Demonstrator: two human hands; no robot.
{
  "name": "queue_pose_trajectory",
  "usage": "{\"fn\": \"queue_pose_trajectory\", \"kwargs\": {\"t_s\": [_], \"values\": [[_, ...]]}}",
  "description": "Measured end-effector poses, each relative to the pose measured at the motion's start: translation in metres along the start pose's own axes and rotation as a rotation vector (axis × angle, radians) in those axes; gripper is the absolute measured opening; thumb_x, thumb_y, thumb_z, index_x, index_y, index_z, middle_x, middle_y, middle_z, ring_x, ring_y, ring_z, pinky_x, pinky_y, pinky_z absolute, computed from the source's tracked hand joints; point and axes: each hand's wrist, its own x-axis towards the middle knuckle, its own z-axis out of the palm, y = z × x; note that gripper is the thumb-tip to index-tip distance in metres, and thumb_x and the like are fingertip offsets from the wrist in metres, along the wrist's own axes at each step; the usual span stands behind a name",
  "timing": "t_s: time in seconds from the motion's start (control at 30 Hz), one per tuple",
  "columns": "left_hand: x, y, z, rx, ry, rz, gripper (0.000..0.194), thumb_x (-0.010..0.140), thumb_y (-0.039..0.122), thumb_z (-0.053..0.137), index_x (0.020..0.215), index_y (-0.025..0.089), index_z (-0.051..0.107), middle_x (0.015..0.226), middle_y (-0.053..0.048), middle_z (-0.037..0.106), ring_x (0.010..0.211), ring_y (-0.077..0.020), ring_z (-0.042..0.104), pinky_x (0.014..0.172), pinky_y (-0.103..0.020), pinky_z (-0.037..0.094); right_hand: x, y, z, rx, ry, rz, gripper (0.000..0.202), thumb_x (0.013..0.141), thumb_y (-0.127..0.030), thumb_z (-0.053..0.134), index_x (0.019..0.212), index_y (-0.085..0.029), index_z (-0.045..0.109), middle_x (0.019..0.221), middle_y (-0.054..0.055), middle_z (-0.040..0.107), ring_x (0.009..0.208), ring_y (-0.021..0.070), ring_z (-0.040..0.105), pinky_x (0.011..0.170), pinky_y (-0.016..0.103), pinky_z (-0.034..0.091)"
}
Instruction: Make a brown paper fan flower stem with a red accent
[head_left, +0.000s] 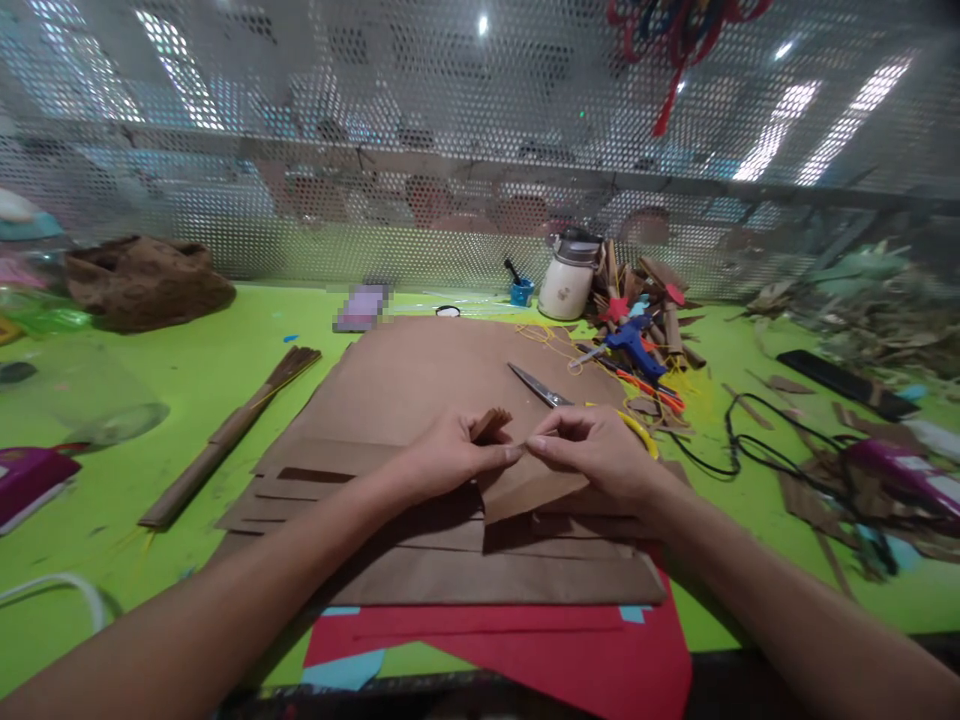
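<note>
Near the middle of the view, my left hand [450,455] is closed on a brown paper piece [493,425] with a pleated end. My right hand [596,445] pinches the edge of a brown paper flap [525,487] that hangs between the two hands. The fingertips of both hands nearly meet. Beneath them lie stacked brown paper sheets [420,380], some cut into strips. Scissors [536,385] with yellow handles rest on the paper, their handles partly behind my right hand.
Red paper [585,665] lies at the front edge. A rolled brown paper bundle [225,440] is on the left. Farther back are a white jar [568,280], a blue glue gun [636,350] and a brown cloth bag [146,280]. A black cable [731,440] runs on the right.
</note>
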Motion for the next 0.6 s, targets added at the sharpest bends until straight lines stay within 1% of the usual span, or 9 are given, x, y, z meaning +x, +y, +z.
{"fn": "queue_pose_trajectory", "kwargs": {"t_s": [0.07, 0.13, 0.27, 0.47, 0.6], "values": [[-0.001, 0.003, -0.002, 0.012, 0.041, -0.035, 0.025, 0.065, 0.035, 0.064, 0.069, 0.012, 0.055, 0.054, 0.004, 0.049, 0.047, -0.0060, 0.041, 0.046, -0.019, 0.030, 0.000, 0.000, -0.003, 0.008, 0.048, 0.019, 0.021, 0.068, -0.034, 0.063, 0.069, -0.013, 0.062, 0.057, -0.002, 0.053, 0.051, 0.0068, 0.043, 0.047, 0.019, 0.034], [-0.002, 0.004, -0.002, -0.010, 0.070, -0.074, 0.025, 0.065, 0.035, 0.065, 0.069, 0.013, 0.054, 0.050, 0.005, 0.046, 0.044, -0.0057, 0.039, 0.044, -0.019, 0.029, 0.000, 0.001, -0.006, 0.026, 0.080, 0.039, 0.023, 0.068, -0.037, 0.063, 0.069, -0.013, 0.063, 0.057, -0.001, 0.053, 0.050, 0.0072, 0.043, 0.045, 0.019, 0.033], [0.000, 0.002, -0.005, -0.064, 0.066, -0.109, 0.027, 0.063, 0.036, 0.067, 0.069, 0.014, 0.052, 0.050, 0.005, 0.047, 0.044, -0.0062, 0.042, 0.045, -0.019, 0.031, 0.001, 0.004, -0.010, 0.028, 0.084, 0.055, 0.028, 0.069, -0.042, 0.061, 0.073, -0.015, 0.064, 0.055, -0.002, 0.051, 0.047, 0.0074, 0.043, 0.043, 0.020, 0.031], [0.004, -0.008, -0.014, -0.034, 0.003, -0.085, 0.026, 0.067, 0.036, 0.063, 0.068, 0.013, 0.053, 0.052, 0.000, 0.054, 0.045, -0.0079, 0.045, 0.045, -0.020, 0.031, 0.006, 0.010, -0.018, 0.053, 0.109, 0.021, 0.032, 0.068, -0.044, 0.062, 0.069, -0.012, 0.064, 0.057, -0.002, 0.052, 0.053, 0.0090, 0.045, 0.052, 0.022, 0.035], [0.006, -0.013, -0.017, -0.047, 0.007, -0.040, 0.024, 0.069, 0.035, 0.062, 0.070, 0.013, 0.053, 0.053, 0.000, 0.056, 0.046, -0.0078, 0.046, 0.046, -0.020, 0.031, 0.008, 0.014, -0.019, 0.102, 0.087, 0.052, 0.032, 0.070, -0.044, 0.061, 0.070, -0.012, 0.063, 0.059, -0.001, 0.054, 0.055, 0.0089, 0.045, 0.052, 0.021, 0.034]]}}
